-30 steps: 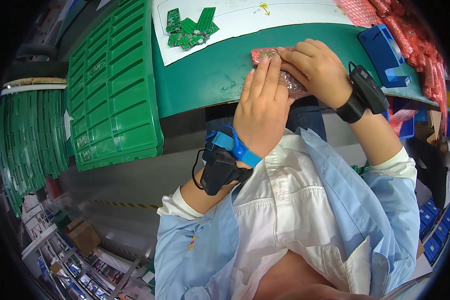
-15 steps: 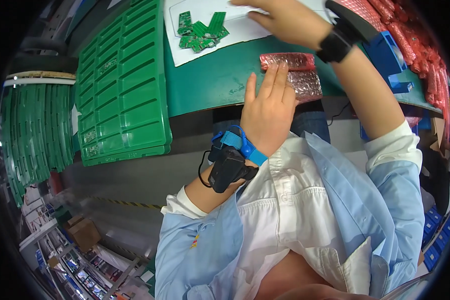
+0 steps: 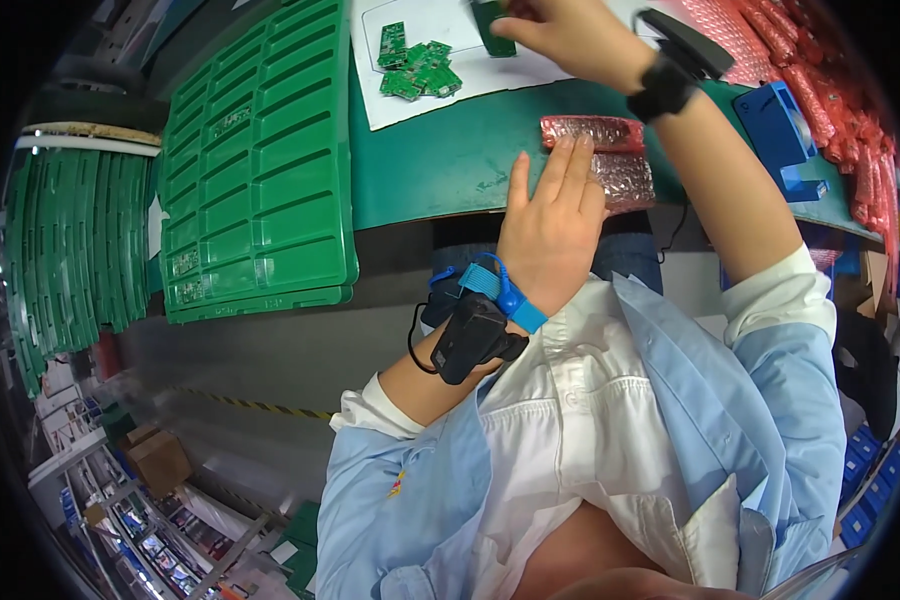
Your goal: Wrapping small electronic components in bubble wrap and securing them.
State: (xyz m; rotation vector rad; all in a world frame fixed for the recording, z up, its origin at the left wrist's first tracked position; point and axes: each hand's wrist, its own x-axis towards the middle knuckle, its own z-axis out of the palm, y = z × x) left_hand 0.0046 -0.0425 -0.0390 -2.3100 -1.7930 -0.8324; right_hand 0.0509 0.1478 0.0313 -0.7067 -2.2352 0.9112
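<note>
My left hand (image 3: 555, 225) lies flat, fingers stretched out, with its fingertips on a piece of reddish bubble wrap (image 3: 627, 182) at the near table edge. The wrap's far part (image 3: 620, 131) is folded or rolled up; whether anything is inside cannot be made out. Over the white sheet (image 3: 530, 72), my right hand (image 3: 575, 35) pinches a green circuit board (image 3: 493, 30) between thumb and fingers. Part of that board is cut off by the picture's upper edge. To its left, a loose pile of green circuit boards (image 3: 420, 75) rests on the sheet.
A large green compartment tray (image 3: 305, 195) stands at the left, with more green trays (image 3: 80, 250) stacked beyond it. On the right are a blue tape dispenser (image 3: 778, 130) and a heap of red bubble-wrap rolls (image 3: 865, 150). A dark, flat object (image 3: 685, 42) lies behind my right wrist.
My right hand now holds a circuit board, and the long board at the pile's right side is gone from there. My left hand stays on the bubble wrap. The whole view has shifted slightly.
</note>
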